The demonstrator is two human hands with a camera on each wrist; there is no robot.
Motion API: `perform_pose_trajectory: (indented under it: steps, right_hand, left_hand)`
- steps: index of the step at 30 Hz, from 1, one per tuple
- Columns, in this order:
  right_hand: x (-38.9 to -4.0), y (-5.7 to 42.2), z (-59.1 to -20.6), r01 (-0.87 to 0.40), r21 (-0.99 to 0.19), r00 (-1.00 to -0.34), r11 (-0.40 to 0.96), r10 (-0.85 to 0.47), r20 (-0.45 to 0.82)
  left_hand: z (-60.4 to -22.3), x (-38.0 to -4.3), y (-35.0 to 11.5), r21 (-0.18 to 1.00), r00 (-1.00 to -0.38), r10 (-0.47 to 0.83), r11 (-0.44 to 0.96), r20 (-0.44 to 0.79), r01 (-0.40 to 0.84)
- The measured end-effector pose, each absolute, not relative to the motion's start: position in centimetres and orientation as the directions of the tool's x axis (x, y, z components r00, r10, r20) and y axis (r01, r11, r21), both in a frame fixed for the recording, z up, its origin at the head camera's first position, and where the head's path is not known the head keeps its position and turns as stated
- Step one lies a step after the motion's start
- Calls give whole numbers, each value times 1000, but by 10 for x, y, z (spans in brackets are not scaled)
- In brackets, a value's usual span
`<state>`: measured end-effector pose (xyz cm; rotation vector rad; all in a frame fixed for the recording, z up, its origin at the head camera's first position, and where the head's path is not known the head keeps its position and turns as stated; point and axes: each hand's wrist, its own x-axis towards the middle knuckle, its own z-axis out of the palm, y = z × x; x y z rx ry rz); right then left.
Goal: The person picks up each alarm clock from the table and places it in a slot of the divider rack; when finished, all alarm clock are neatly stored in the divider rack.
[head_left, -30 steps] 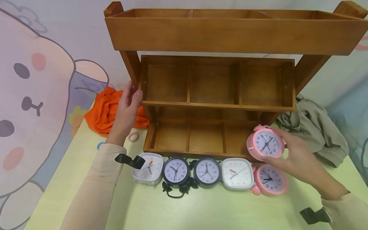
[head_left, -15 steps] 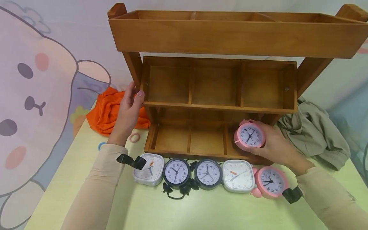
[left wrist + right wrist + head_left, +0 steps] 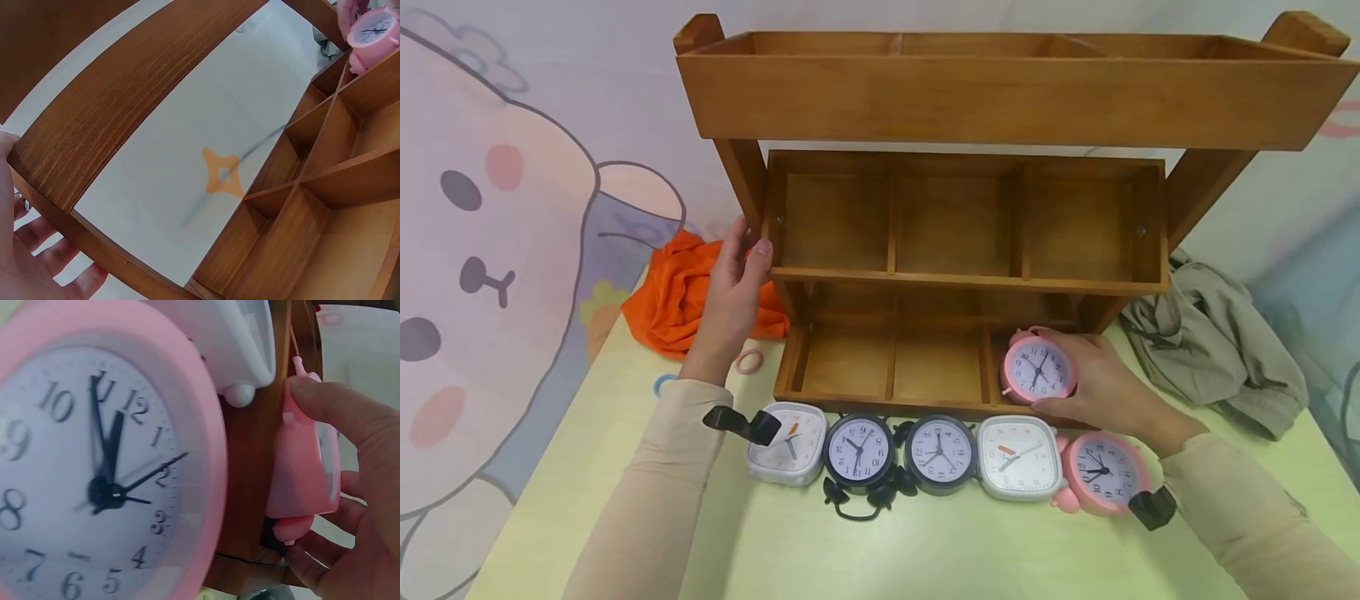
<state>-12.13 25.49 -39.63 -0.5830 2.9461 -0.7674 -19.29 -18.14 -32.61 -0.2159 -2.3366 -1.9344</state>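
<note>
My right hand (image 3: 1101, 383) grips a round pink alarm clock (image 3: 1040, 369), its thumb low on the rim and fingers around the upper side. The clock is over the lower right compartment of the wooden shelf (image 3: 925, 410), face up toward the head camera. In the right wrist view, thumb and fingers hold this clock (image 3: 303, 462) from two sides. My left hand (image 3: 733, 287) holds the shelf's left side, thumb at the front edge and fingers behind. The left wrist view shows those fingers spread along the wood (image 3: 94, 244).
Along the shelf's front lie a white clock (image 3: 787, 442), two black clocks (image 3: 859, 450), another white clock (image 3: 1019, 457) and a second pink clock (image 3: 1108, 472). Orange cloth (image 3: 673, 292) lies left, grey-green cloth (image 3: 1221, 342) right. Two small rings (image 3: 748, 361) are at left.
My right hand has carried the pink clock leftward, from above the second pink clock to the lower right compartment, and lowered it there. My left hand has stayed on the shelf.
</note>
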Motion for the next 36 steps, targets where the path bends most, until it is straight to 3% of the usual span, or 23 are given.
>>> perform_pose_trajectory:
  steps: [10,19,25,36]
  right_hand:
    - [-116,257,-397,-322,-415,-934,851,-358,-12]
    - [-115,257,-398,-285,-430,-941,857,-336,-45]
    - [-110,266,-399,-357,-414,-928,837,-368,57]
    - [-58,292,-382,-241,-539,-969,807,-232,85]
  left_hand:
    - [-328,-193,-182,970,-987,42,183,155,160]
    - [-327,-193,-182,969,-983,43,167,179,183]
    - [-327,-192,-182,970,-986,39,180,161,165]
    - [-328,-192,-182,965,-984,39,194,175,179]
